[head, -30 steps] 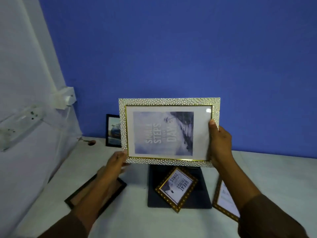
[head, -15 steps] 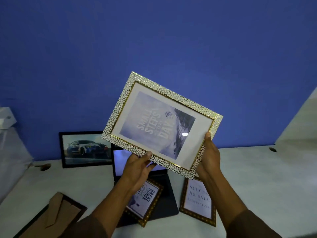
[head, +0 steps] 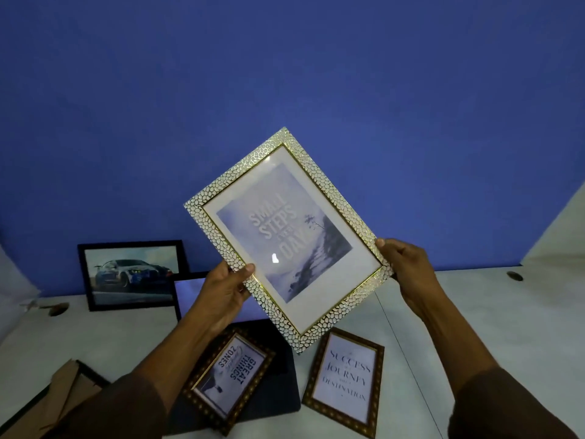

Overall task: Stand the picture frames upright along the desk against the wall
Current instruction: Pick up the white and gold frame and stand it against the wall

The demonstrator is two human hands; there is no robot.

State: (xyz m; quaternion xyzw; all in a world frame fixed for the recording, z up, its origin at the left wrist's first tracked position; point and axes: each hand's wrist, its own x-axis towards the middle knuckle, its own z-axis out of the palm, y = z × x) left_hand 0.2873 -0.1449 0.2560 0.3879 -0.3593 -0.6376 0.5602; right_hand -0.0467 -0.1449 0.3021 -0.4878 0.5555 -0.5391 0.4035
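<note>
I hold a white-and-gold pebbled frame [head: 285,239] with a "Small Steps Every Day" print in the air above the desk, tilted with its top to the upper left. My left hand [head: 226,291] grips its lower left edge and my right hand [head: 403,269] its right corner. A black frame with a car photo [head: 133,274] stands against the blue wall at the left. A dark frame [head: 186,293] leans beside it, partly hidden by my arm. Two gold-brown frames lie flat: "Great Things" [head: 231,378] and "Success" [head: 345,378].
A dark flat pad [head: 285,397] lies under the "Great Things" frame. A frame lying face down with a brown cardboard back [head: 63,400] is at the lower left. The white desk [head: 474,312] stretches to the right, with a cable hole [head: 514,275] near the wall.
I have turned the white-and-gold frame from landscape to near portrait, tilted. My view has swung right, so the car frame and the "Success" frame show more fully.
</note>
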